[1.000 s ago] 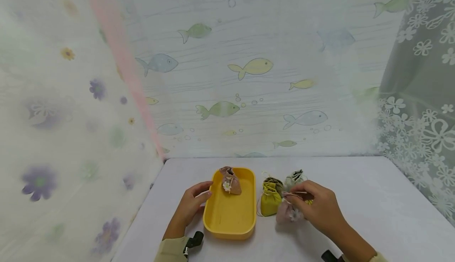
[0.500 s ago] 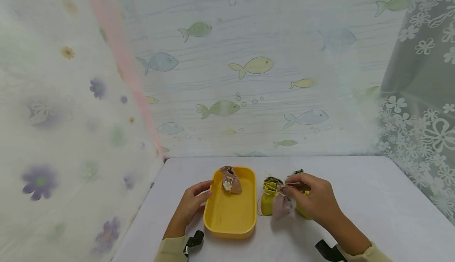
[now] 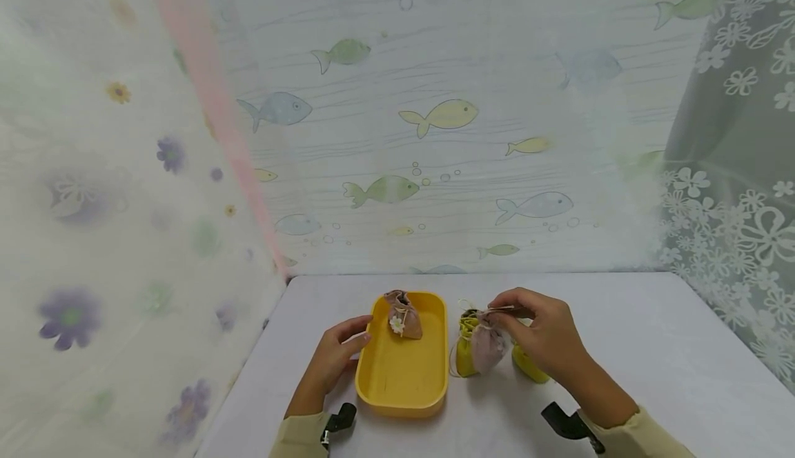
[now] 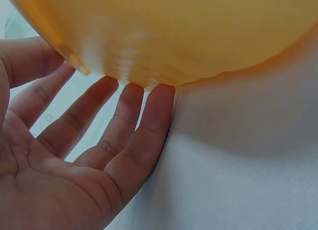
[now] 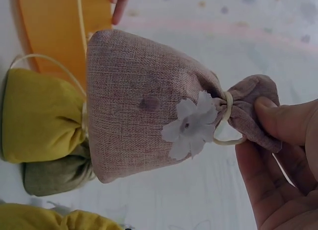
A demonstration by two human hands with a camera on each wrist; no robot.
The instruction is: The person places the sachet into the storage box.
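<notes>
My right hand [image 3: 546, 330] pinches the gathered neck of a pinkish cloth pouch [image 3: 488, 349], which hangs in front of a yellow-green pouch [image 3: 466, 358]. The right wrist view shows a white flower [image 5: 189, 125] on the held pouch [image 5: 144, 101], with thumb and fingers at its top. At the yellow tray's left side, my left hand [image 3: 335, 358] touches the tray [image 3: 400, 411]; in the left wrist view its fingertips rest against the outer wall [image 4: 198, 36], fingers relaxed. Another pinkish pouch [image 3: 406, 320] with a flower lies in the tray's far part.
A second yellow-green pouch [image 3: 529, 365] stands below the right hand. An olive pouch [image 5: 57, 175] lies beside the yellow one in the right wrist view. Behind the white table [image 3: 248, 403] hangs a curtain printed with fish [image 3: 447, 114].
The pinkish pouch in my right hand has risen and moved left, across the yellow-green pouch, uncovering another yellow-green one on the right. My left hand and the tray stay in place.
</notes>
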